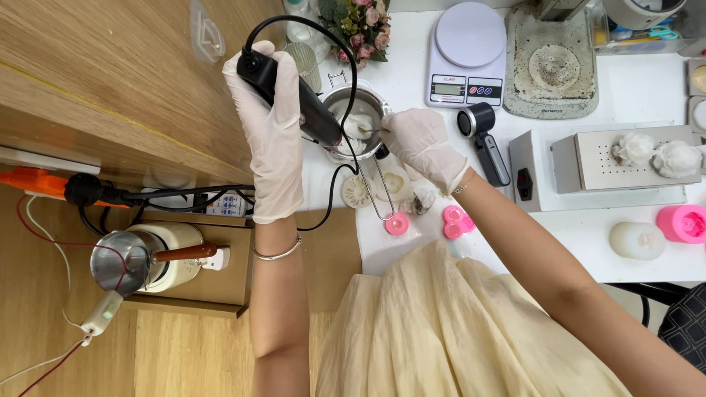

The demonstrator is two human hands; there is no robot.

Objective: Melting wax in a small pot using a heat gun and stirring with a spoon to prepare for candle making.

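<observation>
Cream pleated fabric (448, 323) of your skirt fills the lower frame as you work at a white table (632, 88). Your left hand (271, 140), gloved in white latex, is wrapped fully round a black corded heat tool (298, 95), fingers closed on its barrel, with the nozzle angled down into a small steel pot (360, 121) so the tip bears on the white wax (357, 126) inside. Your right hand (421, 143), also gloved, pinches a thin metal stirrer (371, 130) between fingertips and thumb, its end dipped in the same wax; the pot sits near the table's left edge, between your two hands, just below a bunch of pink flowers (360, 22). A wire handle (379, 191) runs from the pot toward you. Pink silicone moulds (456, 220) and pale flower-shaped castings (357, 191) lie just beside it, close at hand. Farther right stand a white digital scale (467, 55), a black-handled tool (485, 143) and a metal box (625, 158) carrying two white wax flowers (658, 154). On the wooden shelf (184, 294) to your left a steel jug (121, 261) with a wooden handle rests on a cream warmer, with cables trailing past it.
</observation>
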